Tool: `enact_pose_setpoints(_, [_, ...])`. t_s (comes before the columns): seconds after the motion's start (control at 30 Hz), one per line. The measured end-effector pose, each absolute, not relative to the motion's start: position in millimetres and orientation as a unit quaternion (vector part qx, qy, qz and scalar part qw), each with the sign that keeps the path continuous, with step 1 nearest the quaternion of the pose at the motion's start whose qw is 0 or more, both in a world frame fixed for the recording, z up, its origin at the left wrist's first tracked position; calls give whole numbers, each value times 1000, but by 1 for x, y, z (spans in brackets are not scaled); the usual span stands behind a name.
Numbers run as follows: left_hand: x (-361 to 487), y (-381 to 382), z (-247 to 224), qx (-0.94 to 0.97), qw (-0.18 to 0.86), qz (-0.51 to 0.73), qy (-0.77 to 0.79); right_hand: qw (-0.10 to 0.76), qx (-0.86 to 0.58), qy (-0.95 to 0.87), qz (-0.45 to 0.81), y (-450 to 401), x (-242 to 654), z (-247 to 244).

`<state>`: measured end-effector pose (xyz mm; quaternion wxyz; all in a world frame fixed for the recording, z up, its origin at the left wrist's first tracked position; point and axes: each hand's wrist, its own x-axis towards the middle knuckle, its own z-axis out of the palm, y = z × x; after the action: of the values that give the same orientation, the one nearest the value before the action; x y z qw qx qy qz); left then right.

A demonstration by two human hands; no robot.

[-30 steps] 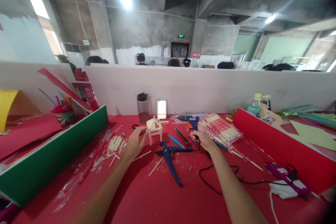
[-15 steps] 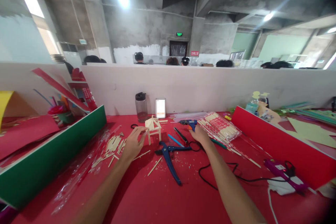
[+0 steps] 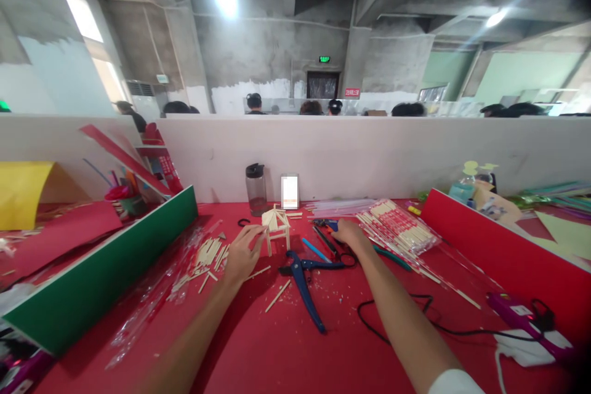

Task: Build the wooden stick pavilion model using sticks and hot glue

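Note:
A small pavilion-like model of wooden sticks stands upright on the red table. My left hand is at its left side, with fingertips against or very near its roof edge; whether they grip it is unclear. At the right, my right hand lies over a blue glue gun, its fingers closed around or on the body, partly hidden. In front of the model lies a blue cutter with its handles spread. A light blue pen and dark scissors lie between.
Loose short sticks lie left, beside clear plastic wrap. Packed sticks lie right. A bottle and phone stand behind. Green and red boards flank the table. A black cable runs right.
The whole view has shifted, so the scene appears farther right. My right hand has shifted slightly left over the glue gun, which it covers more. My left hand remains beside the model.

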<state>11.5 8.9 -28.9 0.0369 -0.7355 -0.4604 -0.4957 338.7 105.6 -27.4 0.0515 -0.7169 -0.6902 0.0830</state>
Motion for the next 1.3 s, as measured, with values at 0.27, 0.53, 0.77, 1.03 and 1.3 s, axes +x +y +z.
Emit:
enact_pose_setpoints(0.27, [18, 9, -33, -717, 45, -523, -459, 205, -622, -751, 84, 98, 299, 8])
enact_pose_setpoints(0.53, [27, 9, -35, -687, 23, -558, -465, 422, -371, -812, 159, 79, 219, 30])
enact_pose_setpoints(0.77, [30, 12, -37, -667, 17, -572, -477, 444, -358, -798, 193, 76, 205, 22])
enact_pose_setpoints(1.03, [31, 12, -39, -665, 12, -579, -471, 432, -358, -796, 225, 75, 205, 22])
enact_pose_setpoints(1.3, [29, 17, -46, -662, 8, -581, -473, 425, -350, -801, 234, 73, 201, 21])
